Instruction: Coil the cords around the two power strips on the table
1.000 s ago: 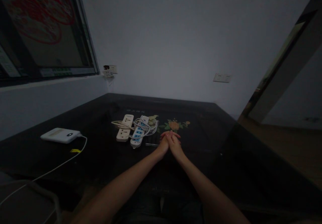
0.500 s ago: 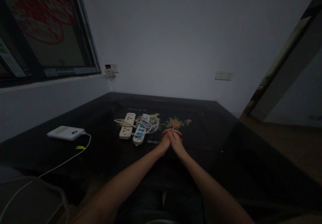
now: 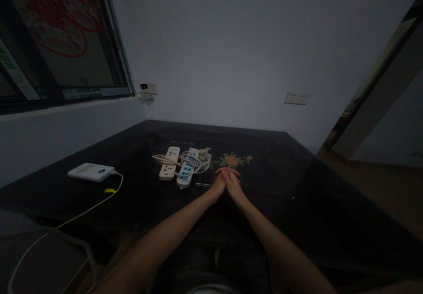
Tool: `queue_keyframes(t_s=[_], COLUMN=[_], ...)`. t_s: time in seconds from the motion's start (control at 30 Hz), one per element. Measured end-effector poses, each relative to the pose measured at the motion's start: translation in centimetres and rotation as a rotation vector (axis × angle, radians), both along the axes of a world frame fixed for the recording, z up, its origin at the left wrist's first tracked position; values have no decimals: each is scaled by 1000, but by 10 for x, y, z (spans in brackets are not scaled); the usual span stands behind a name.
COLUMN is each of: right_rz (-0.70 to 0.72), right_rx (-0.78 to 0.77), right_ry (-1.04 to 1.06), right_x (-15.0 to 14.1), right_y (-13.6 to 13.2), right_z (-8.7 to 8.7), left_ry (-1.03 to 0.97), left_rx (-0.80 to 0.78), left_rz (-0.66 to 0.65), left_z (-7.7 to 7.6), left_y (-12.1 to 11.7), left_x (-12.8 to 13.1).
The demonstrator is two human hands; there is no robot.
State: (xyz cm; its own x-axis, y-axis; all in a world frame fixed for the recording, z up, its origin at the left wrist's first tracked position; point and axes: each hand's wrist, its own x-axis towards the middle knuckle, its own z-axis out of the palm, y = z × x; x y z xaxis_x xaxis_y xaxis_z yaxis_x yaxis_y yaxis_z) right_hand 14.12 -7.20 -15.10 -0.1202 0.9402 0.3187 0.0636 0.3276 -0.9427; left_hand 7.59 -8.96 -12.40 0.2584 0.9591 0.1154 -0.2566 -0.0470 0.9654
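My left hand [image 3: 219,185] and my right hand [image 3: 234,185] are clasped together on the dark glossy table [image 3: 264,228], fingers interlaced. No object shows between them. Just beyond the fingertips is a printed orange flower [image 3: 231,160] on the tabletop. Left of my hands lie two power strips: a white one with blue sockets [image 3: 185,174] and a cream one [image 3: 168,171] farther left. Each has its cord bundled across it.
A white power bank [image 3: 89,172] lies on the left of the table, its white cable [image 3: 89,211] running over the near edge. A yellow tag [image 3: 110,191] is beside the cable. Wall sockets [image 3: 296,98] are on the back wall, and a window [image 3: 82,56] is at left.
The view has shifted slightly, so the table items appear a little farther right. My hands stay clasped in the same place on the table.
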Motion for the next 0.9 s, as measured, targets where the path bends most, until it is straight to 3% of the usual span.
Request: queue_keyframes(t_s=[0.9], right_rz=[8], right_rx=[-21], right_ry=[24], right_x=[0], right_y=[-4], right_z=[5], left_ry=[8], left_rx=[-11], left_rz=[21], left_z=[3], left_y=[-2], left_x=[1])
